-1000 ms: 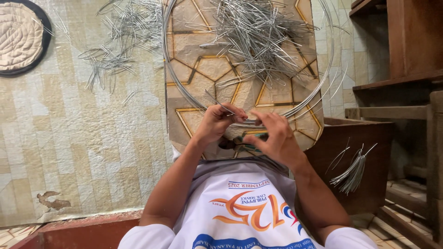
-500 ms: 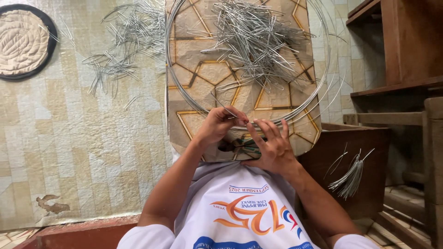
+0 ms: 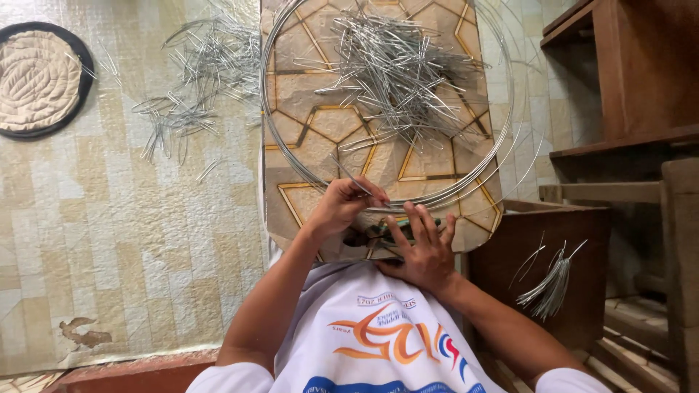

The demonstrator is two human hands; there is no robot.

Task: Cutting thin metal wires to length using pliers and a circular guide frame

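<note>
Two hands at the edge of a wire coil

Two bare hands work at the near edge of a patterned board with gold hexagon lines [image 3: 320, 124], which lies across the person's lap and reaches away over the floor. Open room lies to the left, where pale quilted floor covering [image 3: 109, 240] stretches bare past a scatter of cut wire pieces [image 3: 186, 109]. To the right the space is tight: a dark wooden box [image 3: 531, 255] sits just beside the board, with wooden shelving [image 3: 626, 87] behind it. A round quilted cushion with a dark rim [image 3: 36, 80] lies at the far left.

On the board rests a large coil of thin silver wire [image 3: 291, 156], and inside it a heap of short bent wire lengths [image 3: 397, 69]. A small bundle of wires [image 3: 550, 287] hangs by the box.

The left hand [image 3: 342, 207] is in a clenched grip, pinching the wire where the coil's near arc passes. The right hand [image 3: 422, 251] lies just beside it with fingers spread over a small dark tool [image 3: 375, 231]; whether it grasps the tool cannot be told.
</note>
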